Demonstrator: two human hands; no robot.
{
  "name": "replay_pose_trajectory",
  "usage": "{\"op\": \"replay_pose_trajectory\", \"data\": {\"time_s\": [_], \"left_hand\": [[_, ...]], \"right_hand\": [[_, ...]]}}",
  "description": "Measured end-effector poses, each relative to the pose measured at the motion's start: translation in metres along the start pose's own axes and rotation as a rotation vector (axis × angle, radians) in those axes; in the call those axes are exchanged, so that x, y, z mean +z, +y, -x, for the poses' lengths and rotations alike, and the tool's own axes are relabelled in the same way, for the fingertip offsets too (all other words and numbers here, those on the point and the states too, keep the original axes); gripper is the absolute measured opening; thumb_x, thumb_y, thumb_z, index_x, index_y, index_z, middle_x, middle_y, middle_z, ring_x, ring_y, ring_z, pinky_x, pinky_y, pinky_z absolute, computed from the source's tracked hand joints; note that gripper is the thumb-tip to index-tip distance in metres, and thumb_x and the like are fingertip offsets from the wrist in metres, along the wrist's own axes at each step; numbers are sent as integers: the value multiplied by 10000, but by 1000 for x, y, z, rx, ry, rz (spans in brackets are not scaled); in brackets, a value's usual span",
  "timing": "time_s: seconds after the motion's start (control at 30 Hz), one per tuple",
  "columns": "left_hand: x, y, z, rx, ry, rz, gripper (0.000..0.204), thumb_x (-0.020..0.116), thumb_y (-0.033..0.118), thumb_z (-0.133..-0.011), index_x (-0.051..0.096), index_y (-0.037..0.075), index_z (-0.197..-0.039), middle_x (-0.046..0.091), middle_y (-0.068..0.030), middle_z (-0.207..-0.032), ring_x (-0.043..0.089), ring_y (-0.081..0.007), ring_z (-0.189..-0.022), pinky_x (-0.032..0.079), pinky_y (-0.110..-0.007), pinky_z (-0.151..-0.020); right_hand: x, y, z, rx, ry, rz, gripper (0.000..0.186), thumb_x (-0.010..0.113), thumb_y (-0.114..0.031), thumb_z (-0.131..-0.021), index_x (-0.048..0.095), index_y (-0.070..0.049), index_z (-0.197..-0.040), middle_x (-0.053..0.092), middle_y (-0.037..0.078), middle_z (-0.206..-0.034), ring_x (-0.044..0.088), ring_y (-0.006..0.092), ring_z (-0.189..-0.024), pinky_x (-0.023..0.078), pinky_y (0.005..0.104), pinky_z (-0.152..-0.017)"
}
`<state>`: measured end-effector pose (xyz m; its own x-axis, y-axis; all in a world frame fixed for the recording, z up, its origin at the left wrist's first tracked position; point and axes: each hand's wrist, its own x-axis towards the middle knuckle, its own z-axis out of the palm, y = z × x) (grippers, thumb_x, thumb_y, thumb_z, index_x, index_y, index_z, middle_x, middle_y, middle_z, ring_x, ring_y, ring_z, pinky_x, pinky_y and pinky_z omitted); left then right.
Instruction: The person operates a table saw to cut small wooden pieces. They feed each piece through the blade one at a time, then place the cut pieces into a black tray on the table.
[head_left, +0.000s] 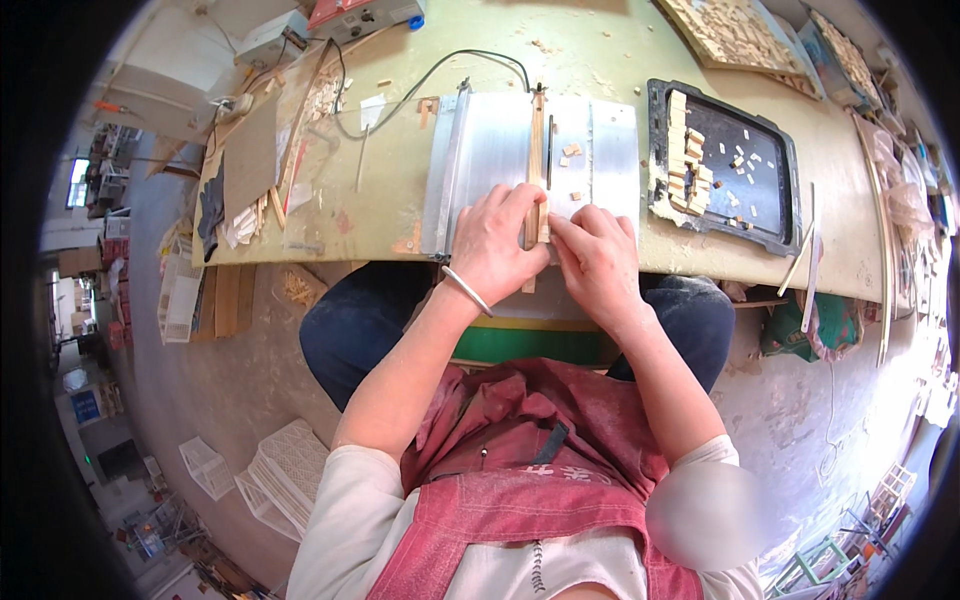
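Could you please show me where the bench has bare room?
Largely bare: the bench between the cardboard and metal plate, and right of the black tray. Crowded: around the left hand and right hand, and the tray's left side.

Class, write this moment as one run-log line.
Left hand: on wooden strip; right hand: close beside it; wood bits: on metal plate; black tray: right, holding wood pieces

Bright light, seemingly from the right, floods the tabletop (390,190), whitening the metal plate (615,130) at its near edge and the floor (880,385) off its near right corner, with softer shadow beneath. The fingers (522,197) look fairly sharp; fisheye distortion bends the tabletop's ends toward a black rim, and a blurred grey disc covers part of one sleeve (365,490)'s opposite shoulder.
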<state>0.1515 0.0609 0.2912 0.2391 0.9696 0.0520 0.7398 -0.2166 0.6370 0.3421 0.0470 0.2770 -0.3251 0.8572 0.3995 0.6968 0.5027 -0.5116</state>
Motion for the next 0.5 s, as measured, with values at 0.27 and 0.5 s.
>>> {"op": "replay_pose_trajectory", "data": {"time_s": [0.27, 0.5], "left_hand": [[1, 1, -3, -3, -14, -3, 518, 826, 203, -767, 620, 145, -1239, 646, -121, -1124, 648, -386, -1075, 487, -515, -900], [-9, -3, -7, -19, -52, 119, 513, 826, 132, -786, 633, 119, -1261, 611, -60, -989, 646, -218, -834, 553, -370, -742]], "right_hand": [[0, 10, -4, -140, -82, 162, 335, 740, -103, -827, 745, -78, -1161, 610, 51, -966, 631, 258, -950, 457, 408, -834], [-7, 13, -14, -165, -105, 84, 250, 740, -102, -830, 727, -75, -1079, 605, 52, -961, 626, 263, -951, 457, 416, -846]]}}
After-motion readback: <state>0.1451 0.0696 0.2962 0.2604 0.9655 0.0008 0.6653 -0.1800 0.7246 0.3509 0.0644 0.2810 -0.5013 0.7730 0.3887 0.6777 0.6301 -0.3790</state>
